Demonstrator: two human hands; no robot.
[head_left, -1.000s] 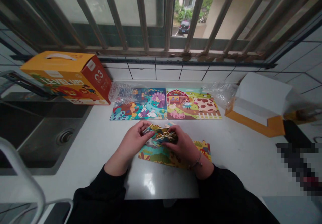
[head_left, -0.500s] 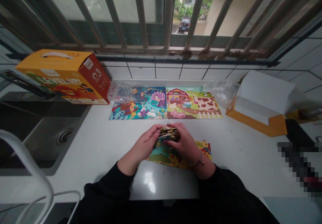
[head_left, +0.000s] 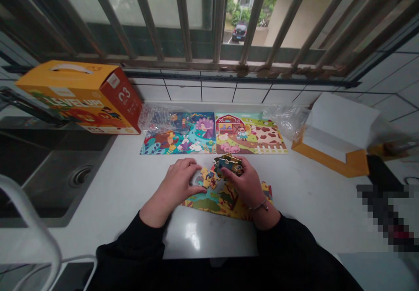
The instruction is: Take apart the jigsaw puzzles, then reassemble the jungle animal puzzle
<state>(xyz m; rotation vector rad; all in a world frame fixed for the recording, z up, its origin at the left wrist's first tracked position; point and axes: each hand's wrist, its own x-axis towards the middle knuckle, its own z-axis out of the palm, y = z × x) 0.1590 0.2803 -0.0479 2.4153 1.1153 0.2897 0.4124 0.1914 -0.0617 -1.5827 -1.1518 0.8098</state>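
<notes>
My right hand (head_left: 247,182), with a bracelet at the wrist, grips a stack of jigsaw puzzle pieces (head_left: 229,165) between thumb and fingers. To its left, my left hand (head_left: 181,179) is spread, thumb and fingers apart, with no piece visibly gripped. Several loose yellow and multicoloured puzzle pieces (head_left: 207,177) are just beyond its fingertips, beside the stack. Beneath both hands lies a yellow and green picture board (head_left: 209,203), partly covered by the right hand and the pieces.
Behind the hands, a forest-animal picture (head_left: 196,136) and a farm picture (head_left: 252,136) lie side by side. Crumpled clear plastic (head_left: 157,118) touches the forest one. A yellow carton (head_left: 81,99) stands left, near the sink (head_left: 62,186); an open box (head_left: 340,129) sits right.
My hands have moved apart: the left has let go of the stack and opened to the left. The right has shifted slightly right with the stack, and loose pieces now show between them.
</notes>
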